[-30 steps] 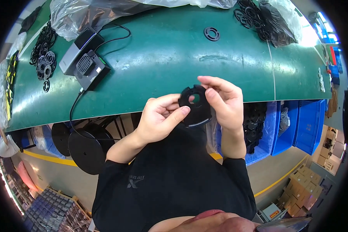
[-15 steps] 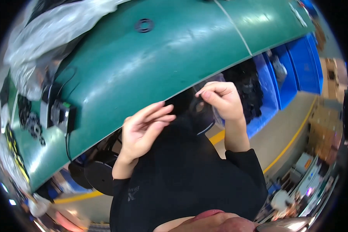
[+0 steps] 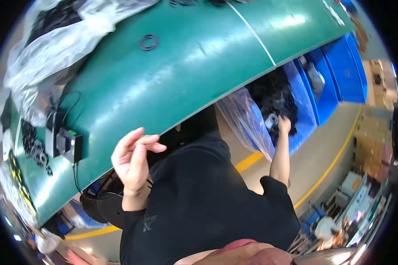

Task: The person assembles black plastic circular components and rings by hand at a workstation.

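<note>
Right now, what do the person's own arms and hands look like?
The left hand and right hand are bare, no gloves or watch showing. The forearms are uncovered below the short sleeves of a black shirt with a grey chest mark.

Right hand in the bin, at the parts; a second bin sits just right of that. Left hand hangs by the table's near edge. Up on top, a ring, a bag left of it, a device nearer.
</note>
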A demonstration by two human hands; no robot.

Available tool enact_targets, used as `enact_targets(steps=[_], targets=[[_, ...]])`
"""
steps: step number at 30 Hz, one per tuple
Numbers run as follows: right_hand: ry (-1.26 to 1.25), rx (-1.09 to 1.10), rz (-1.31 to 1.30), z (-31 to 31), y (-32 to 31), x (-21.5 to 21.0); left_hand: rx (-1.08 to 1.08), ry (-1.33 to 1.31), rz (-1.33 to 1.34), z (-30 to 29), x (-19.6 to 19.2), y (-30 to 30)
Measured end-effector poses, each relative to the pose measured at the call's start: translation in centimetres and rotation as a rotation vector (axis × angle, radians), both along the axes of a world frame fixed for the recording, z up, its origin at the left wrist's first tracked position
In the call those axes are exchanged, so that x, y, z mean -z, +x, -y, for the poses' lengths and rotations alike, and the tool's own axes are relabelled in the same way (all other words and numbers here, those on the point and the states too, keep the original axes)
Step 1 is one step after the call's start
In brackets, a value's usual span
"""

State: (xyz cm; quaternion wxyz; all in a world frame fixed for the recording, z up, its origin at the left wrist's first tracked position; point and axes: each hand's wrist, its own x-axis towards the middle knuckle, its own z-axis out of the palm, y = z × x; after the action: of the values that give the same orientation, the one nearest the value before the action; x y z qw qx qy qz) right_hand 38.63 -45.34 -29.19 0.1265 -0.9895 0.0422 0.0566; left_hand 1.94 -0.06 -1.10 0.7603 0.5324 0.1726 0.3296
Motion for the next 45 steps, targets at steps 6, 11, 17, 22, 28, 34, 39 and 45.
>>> enact_targets(steps=[6, 11, 17, 22, 28, 34, 39, 45], targets=[[0.724, 0.077, 0.363, -6.9, 0.1, -6.1, -0.042, 0.069, -0.006, -1.1, -0.5, 0.1], [1.194, -0.246, 0.475, -21.9, -5.1, -25.5, -0.215, 0.198, -0.082, -2.5, -0.3, 0.4], [0.887, -1.208, 0.2, -37.7, -9.8, -33.4, -0.234, 0.233, -0.104, -3.2, 0.0, 1.0], [0.572, -1.455, 0.303, -46.7, -10.3, -31.0, -0.24, 0.195, -0.121, -3.3, 0.0, 0.5], [0.523, -1.499, 0.242, -47.6, -10.4, -30.1, -0.226, 0.21, -0.11, -3.1, 0.1, 0.4], [0.66, -1.5, 0.285, -50.5, -10.3, -33.9, -0.181, 0.253, -0.095, -3.5, 0.2, 0.2], [0.926, -1.482, 0.529, -61.2, -9.2, -38.0, -0.2, 0.182, -0.073, -3.7, 0.0, 0.3], [0.198, -1.287, 0.447, -68.4, -11.4, -38.9, -0.203, 0.172, -0.074, -3.9, 0.2, 0.2]])
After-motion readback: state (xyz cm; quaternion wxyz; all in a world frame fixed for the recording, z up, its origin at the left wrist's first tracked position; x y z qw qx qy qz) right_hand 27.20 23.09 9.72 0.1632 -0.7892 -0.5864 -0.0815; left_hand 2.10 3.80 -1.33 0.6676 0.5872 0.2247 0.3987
